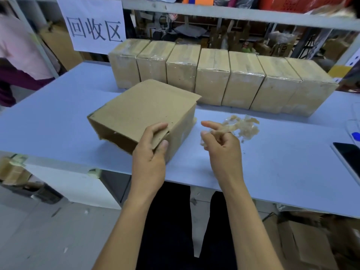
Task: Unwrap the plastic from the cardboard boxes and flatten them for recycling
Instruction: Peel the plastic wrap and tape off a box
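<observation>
Cardboard box (144, 112) | left hand (151, 152) gripping corner | crumpled plastic (241, 126)

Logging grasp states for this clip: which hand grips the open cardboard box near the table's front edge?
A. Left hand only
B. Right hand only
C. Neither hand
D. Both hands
A: the left hand pinches the near corner of the open box, while the right hand is off it, with crumpled plastic at its fingers.
</observation>
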